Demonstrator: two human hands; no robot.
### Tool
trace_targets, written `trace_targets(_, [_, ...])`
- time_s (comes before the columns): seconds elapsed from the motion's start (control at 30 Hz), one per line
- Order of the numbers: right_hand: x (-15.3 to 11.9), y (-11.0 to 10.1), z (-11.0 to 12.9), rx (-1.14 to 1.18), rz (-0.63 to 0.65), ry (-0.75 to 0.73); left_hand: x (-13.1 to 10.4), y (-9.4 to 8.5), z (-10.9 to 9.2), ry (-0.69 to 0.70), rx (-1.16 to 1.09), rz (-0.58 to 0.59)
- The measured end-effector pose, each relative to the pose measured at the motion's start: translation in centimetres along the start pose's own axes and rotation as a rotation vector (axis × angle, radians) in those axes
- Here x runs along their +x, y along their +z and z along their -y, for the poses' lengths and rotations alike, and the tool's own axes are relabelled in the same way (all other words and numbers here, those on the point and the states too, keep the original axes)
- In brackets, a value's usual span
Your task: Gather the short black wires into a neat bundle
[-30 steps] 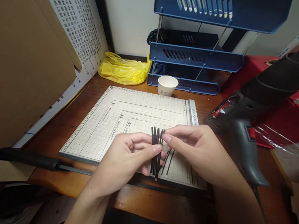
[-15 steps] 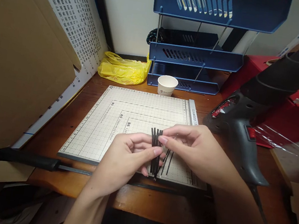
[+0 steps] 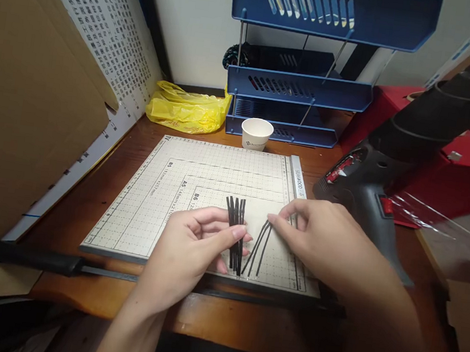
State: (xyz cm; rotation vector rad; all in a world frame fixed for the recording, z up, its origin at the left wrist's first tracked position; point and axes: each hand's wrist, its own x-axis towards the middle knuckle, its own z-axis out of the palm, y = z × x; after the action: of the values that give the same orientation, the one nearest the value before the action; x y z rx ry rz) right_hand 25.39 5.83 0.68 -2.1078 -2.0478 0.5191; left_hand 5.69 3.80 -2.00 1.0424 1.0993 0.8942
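Cardboard [image 3: 34, 86] is standing at far left. A gridded board [image 3: 135, 209] is lying on the table [image 3: 207, 319], with a yellow bag [image 3: 187, 111] resting behind it. Above the board, the left hand [image 3: 186, 250] is clasping a fanned bundle of black strips [image 3: 236, 214]; just rightward, the right hand [image 3: 318, 236] is pinching a few separate strips [image 3: 256, 251] by their upper ends.

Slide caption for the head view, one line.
Over a trimmer, the left hand holds black strips while the right hand pinches a few others.
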Motion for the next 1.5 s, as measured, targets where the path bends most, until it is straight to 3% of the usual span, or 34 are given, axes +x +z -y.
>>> trace_targets(0.17, [-0.1, 0.4, 1.5, -0.116, 0.059, 0.116, -0.1, 0.1, -0.2, 0.003, -0.007, 0.007])
trace_targets(0.73, [-0.3, 1.1, 2.4, -0.175, 0.024, -0.030, 0.0, 0.1, -0.2, 0.002, -0.048, 0.026])
trace_targets(0.83, [-0.1, 1.2, 2.0, -0.001, 0.021, -0.071, 0.0, 0.1, -0.1, 0.013, -0.056, 0.021])
trace_targets(0.93, [0.1, 1.0, 1.6, 0.351, 0.026, -0.059, 0.0, 0.2, 0.1, 0.033, -0.068, 0.002])
trace_targets(1.07, [-0.1, 0.2, 1.6, 1.001, 0.252, -0.049, 0.0, 0.3, 0.2, 0.068, -0.066, -0.035])
trace_targets(1.17, [-0.3, 0.0, 2.1, 1.290, 0.404, -0.099, 0.0, 0.3, 0.2, 0.079, -0.062, -0.043])
trace_targets(1.3, [0.0, 0.8, 2.7, 1.348, 0.435, -0.087, -0.1, 0.4, 0.1, 0.086, -0.061, -0.042])
trace_targets(1.5, [0.2, 2.5, 2.7, 1.293, 0.319, -0.088, 0.0, 0.3, 0.1, 0.083, -0.072, -0.043])
